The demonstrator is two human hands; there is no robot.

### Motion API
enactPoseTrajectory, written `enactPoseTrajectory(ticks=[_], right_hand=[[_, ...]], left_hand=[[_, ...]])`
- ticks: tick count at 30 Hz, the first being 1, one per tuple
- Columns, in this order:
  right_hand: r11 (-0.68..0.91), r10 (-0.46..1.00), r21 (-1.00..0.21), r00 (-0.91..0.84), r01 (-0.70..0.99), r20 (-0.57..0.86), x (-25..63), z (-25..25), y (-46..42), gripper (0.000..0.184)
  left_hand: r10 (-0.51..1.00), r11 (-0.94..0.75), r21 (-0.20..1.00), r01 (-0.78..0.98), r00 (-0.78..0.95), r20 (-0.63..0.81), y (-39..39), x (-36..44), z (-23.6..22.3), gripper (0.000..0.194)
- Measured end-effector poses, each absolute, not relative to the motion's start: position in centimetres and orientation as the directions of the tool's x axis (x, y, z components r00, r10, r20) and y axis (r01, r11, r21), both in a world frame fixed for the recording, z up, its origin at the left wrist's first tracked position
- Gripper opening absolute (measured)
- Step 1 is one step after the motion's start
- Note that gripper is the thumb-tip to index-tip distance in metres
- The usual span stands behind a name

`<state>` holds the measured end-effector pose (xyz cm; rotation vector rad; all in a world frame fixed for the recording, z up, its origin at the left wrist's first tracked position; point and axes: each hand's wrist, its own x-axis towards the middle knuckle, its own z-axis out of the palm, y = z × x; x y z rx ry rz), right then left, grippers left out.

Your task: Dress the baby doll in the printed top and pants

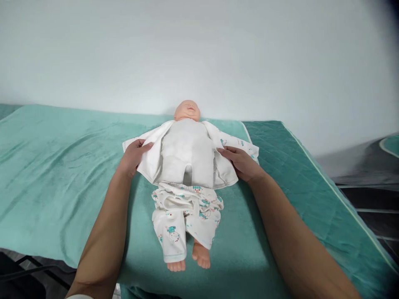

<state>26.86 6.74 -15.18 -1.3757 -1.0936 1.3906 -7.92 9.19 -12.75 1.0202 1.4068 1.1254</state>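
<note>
A baby doll (pixel 187 110) lies on its back, head toward the wall, with a white cloth torso (pixel 187 141). Its white patterned jacket (pixel 152 166) is spread apart at the front, sleeves out to both sides. My left hand (pixel 133 157) pinches the jacket's left front edge between thumb and fingers. On the other side, my right hand (pixel 240 161) grips the right front panel, its fingertips partly hidden by the cloth. Printed trousers (pixel 173 234) sit bunched low around the doll's legs, and its bare feet (pixel 202 254) stick out below the cuffs.
A light green blanket (pixel 62 174) covers the bed under the doll. To the right lies a darker quilted green cover (pixel 286 182) with a pale edge. The white wall (pixel 199 54) rises directly behind. Dark metal slats (pixel 374 203) show at the far right.
</note>
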Motion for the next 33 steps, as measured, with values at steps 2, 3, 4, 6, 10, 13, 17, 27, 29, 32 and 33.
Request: enactPoseTrajectory(ticks=[2, 3, 4, 6, 10, 13, 17, 27, 29, 32, 33], right_hand=[[-0.268, 0.963, -0.959, -0.043, -0.088, -0.265, 27.2, -14.9, 6.2, 0.038], [-0.264, 0.965, -0.956, -0.044, -0.126, -0.26, 27.3, -14.7, 6.0, 0.037], [-0.243, 0.97, -0.959, -0.031, -0.145, -0.242, 27.3, -14.5, 5.8, 0.038], [-0.2, 0.979, -0.968, 0.005, -0.15, -0.203, 27.5, -14.3, 5.5, 0.04], [-0.191, 0.967, -0.982, 0.174, 0.0, -0.188, 28.8, -14.2, 5.3, 0.037], [-0.209, 0.959, -0.915, 0.257, 0.345, -0.122, 30.7, -15.0, 5.3, 0.04], [-0.185, 0.974, -0.658, 0.224, 0.73, -0.026, 32.7, -16.1, 5.3, 0.044], [0.338, 0.922, -0.528, -0.162, 0.779, 0.352, 25.4, -13.2, 2.3, 0.013], [0.371, 0.929, -0.542, -0.304, 0.754, 0.213, 24.3, -13.1, 1.9, 0.015], [0.344, 0.917, -0.628, -0.393, 0.698, 0.066, 24.3, -13.2, 1.9, 0.022], [0.329, 0.906, -0.666, -0.422, 0.67, 0.023, 24.7, -13.3, 2.0, 0.023]], left_hand=[[0.969, 0.139, 0.977, 0.164, -0.227, -0.1, 9.4, -8.7, -13.1, 0.039], [0.962, 0.123, 0.959, 0.255, -0.267, -0.052, 9.5, -9.1, -13.2, 0.038], [0.957, 0.119, 0.933, 0.34, -0.291, -0.016, 9.5, -9.5, -13.3, 0.037], [0.953, 0.148, 0.874, 0.463, -0.304, 0.0, 9.4, -10.1, -13.4, 0.036], [0.958, 0.227, 0.803, 0.551, -0.277, -0.081, 8.7, -10.6, -13.1, 0.041], [0.967, 0.224, 0.721, 0.656, -0.241, -0.081, 8.3, -10.7, -13.1, 0.045], [0.972, 0.217, 0.566, 0.795, -0.228, -0.053, 7.9, -10.9, -13.4, 0.048], [0.914, -0.199, 0.526, 0.827, -0.037, 0.404, 5.5, -7.3, -11.7, 0.016], [0.97, -0.236, 0.639, 0.732, 0.137, 0.202, 5.2, -6.7, -11.4, 0.016], [0.927, -0.214, 0.709, 0.672, 0.369, -0.071, 4.7, -6.8, -10.9, 0.017], [0.896, -0.2, 0.719, 0.665, 0.422, -0.14, 4.5, -7.0, -10.6, 0.017]])
